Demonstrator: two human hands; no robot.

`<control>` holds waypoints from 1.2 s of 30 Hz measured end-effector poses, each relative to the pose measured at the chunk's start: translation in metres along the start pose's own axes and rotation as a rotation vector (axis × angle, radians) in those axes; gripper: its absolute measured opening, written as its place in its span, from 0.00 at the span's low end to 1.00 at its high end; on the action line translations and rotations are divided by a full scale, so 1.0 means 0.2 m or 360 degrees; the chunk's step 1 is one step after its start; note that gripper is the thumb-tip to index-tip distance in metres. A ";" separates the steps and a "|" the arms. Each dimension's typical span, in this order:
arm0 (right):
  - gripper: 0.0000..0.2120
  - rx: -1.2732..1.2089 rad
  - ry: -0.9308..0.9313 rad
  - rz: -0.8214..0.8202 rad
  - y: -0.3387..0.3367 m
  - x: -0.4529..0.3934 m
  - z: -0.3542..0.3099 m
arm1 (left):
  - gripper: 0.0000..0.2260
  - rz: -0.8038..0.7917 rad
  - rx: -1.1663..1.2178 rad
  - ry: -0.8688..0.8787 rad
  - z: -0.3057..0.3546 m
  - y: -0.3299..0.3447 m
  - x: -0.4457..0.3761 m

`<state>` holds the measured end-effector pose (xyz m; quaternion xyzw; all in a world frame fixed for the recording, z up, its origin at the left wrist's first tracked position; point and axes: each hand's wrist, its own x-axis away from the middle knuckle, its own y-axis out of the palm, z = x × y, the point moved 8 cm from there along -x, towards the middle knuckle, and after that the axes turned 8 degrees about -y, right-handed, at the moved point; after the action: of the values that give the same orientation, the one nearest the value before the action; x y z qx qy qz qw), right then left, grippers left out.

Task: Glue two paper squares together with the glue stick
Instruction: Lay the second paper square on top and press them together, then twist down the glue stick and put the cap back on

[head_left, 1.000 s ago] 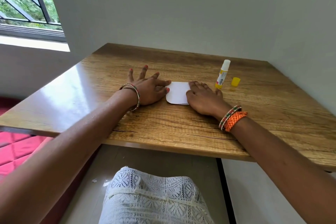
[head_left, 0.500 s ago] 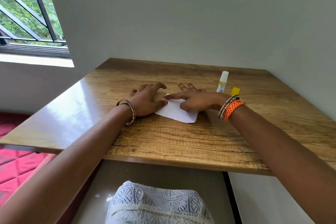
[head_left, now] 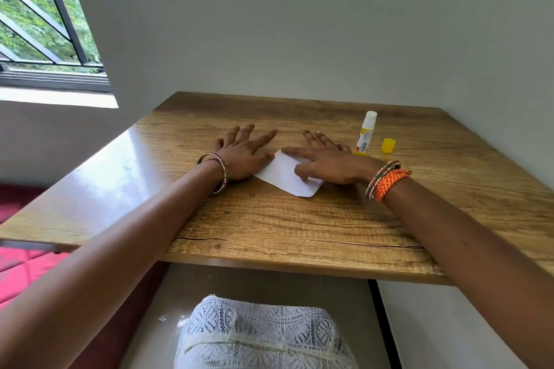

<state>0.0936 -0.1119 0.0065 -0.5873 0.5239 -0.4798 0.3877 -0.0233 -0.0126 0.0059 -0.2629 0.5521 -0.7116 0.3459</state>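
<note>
A white paper square [head_left: 284, 177] lies flat on the wooden table [head_left: 269, 228], turned so one corner points away from me. I cannot tell whether a second sheet lies under it. My right hand [head_left: 326, 160] lies flat across its right part, fingers straight, pressing it down. My left hand [head_left: 244, 153] rests flat on the table at the paper's left edge, its thumb touching that edge. The glue stick [head_left: 366, 133] stands upright and uncapped to the right of my right hand, with its yellow cap [head_left: 388, 145] on the table beside it.
Grey walls close the table at the back and right. A barred window [head_left: 42, 15] is at the upper left. A red mat [head_left: 18, 257] lies on the floor at the left. My lap in white lace [head_left: 260, 335] is below the table's front edge.
The paper has turned from square-on to a diagonal lie. My right hand slid leftward over it and both hands spread flat. My head tilted up, so the table sits lower in view.
</note>
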 end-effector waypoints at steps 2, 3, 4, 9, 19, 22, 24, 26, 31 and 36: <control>0.33 0.0065 0.0034 0.0022 0.00 0.04 0.03 | 0.20 0.0064 -0.0055 0.0120 0.05 0.00 0.02; 0.32 0.0106 0.0050 0.0041 0.00 0.06 0.05 | 0.19 0.0085 -0.0082 0.0154 0.07 0.00 0.03; 0.31 0.0148 0.0067 0.0054 0.01 0.09 0.07 | 0.19 0.0093 -0.0097 0.0162 0.08 0.00 0.04; 0.32 0.0251 0.0171 0.0045 0.03 0.25 0.12 | 0.18 0.0072 -0.0108 0.0111 0.07 0.01 0.04; 0.29 0.0181 0.0098 0.0236 0.09 0.23 -0.12 | 0.22 -0.0001 -0.0119 -0.0070 0.09 0.07 0.10; 0.32 0.0357 0.0233 0.0239 0.10 0.25 -0.10 | 0.22 0.0007 -0.0172 -0.0106 0.10 0.07 0.11; 0.33 0.0375 0.0286 0.0209 0.09 0.28 -0.06 | 0.21 0.0039 -0.0181 -0.0104 0.11 0.06 0.12; 0.32 0.0365 0.0278 0.0161 0.09 0.30 -0.05 | 0.21 0.0055 -0.0176 -0.0088 0.11 0.05 0.13; 0.31 0.0329 0.0286 0.0163 0.10 0.30 -0.05 | 0.22 0.0100 -0.0088 -0.0086 0.11 0.03 0.14; 0.31 0.0183 0.0364 0.0153 0.12 0.30 -0.02 | 0.27 0.0146 0.0052 -0.0220 0.08 0.01 0.12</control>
<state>0.0838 -0.1745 -0.0063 -0.4799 0.5639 -0.5536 0.3810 -0.0262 -0.0410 0.0086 -0.2801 0.5266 -0.6841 0.4198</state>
